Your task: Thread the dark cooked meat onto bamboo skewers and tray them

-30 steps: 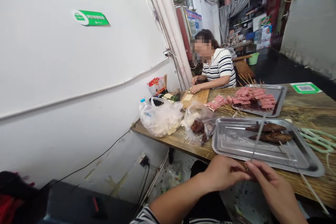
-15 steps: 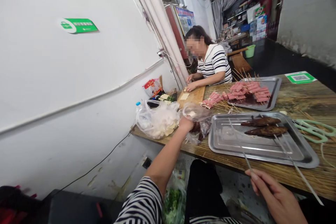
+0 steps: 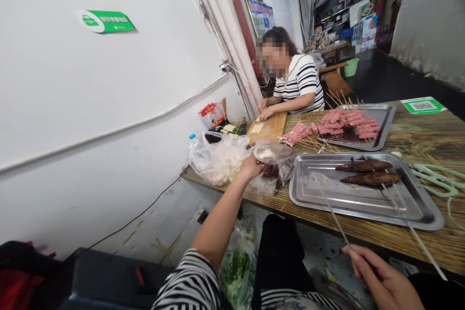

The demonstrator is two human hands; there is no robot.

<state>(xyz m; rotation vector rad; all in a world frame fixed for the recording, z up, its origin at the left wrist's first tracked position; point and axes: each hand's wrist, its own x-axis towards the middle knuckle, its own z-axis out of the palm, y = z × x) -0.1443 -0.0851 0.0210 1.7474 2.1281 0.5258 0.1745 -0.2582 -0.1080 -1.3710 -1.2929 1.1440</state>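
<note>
My left hand (image 3: 251, 167) reaches into a clear plastic bag (image 3: 274, 167) holding dark meat pieces at the table's near-left part; its fingers are hidden inside the bag. My right hand (image 3: 378, 278) sits below the table edge, pinching a thin metal skewer (image 3: 332, 213) that points up over the near steel tray (image 3: 363, 198). Two dark skewered pieces (image 3: 366, 172) lie in that tray, and another metal skewer (image 3: 414, 232) leans over its right rim.
A second tray (image 3: 385, 128) of pink meat skewers stands further back. A person in a striped shirt (image 3: 300, 82) works at a cutting board (image 3: 267, 128). A white plastic bag (image 3: 218, 160) sits left; green scissors (image 3: 439, 179) lie right. White wall at left.
My left hand left the skewer and reached left into the meat bag. My right hand dropped lower, keeping the skewer. The view shifted slightly.
</note>
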